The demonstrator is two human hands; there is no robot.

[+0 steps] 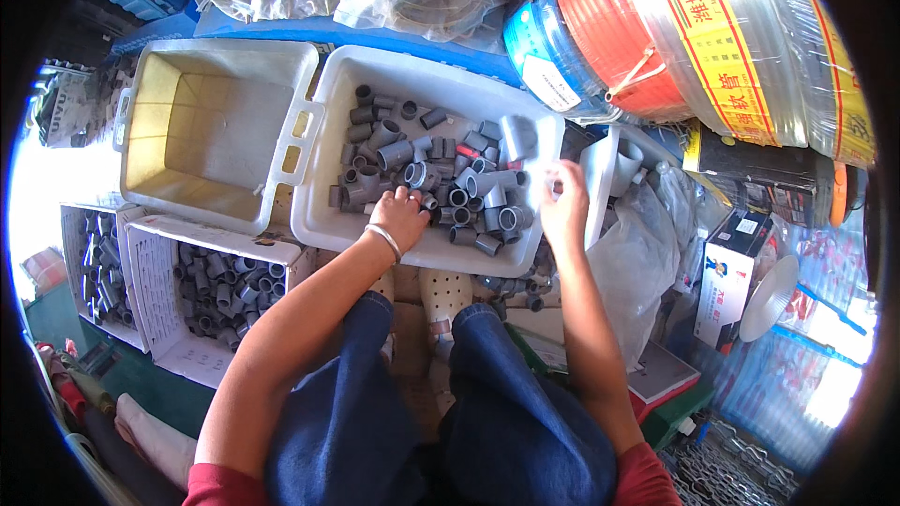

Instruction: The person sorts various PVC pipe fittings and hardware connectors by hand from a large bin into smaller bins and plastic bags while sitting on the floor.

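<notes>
A white plastic tub (432, 256) in front of me holds a loose pile of grey plastic pipe fittings (485, 184), mostly couplings, elbows and tees. My left hand (401, 218), with a bangle at the wrist, reaches over the tub's near side. Its fingertips touch fittings near the middle of the pile, and whether they grip one is hidden. Over the tub's right rim is my right hand (566, 207), fingers curled and slightly blurred. A dark spot shows between its thumb and fingers; I cannot tell if it is a fitting. A red piece (467, 151) lies among the grey ones.
A yellowed tub (158, 133) stands at the left, its rim against the white one. Below it, cardboard boxes (165, 288) hold more grey fittings. Hose coils (619, 35) are stacked at the back right. Plastic bags (633, 253) and a lamp box (731, 281) crowd the right.
</notes>
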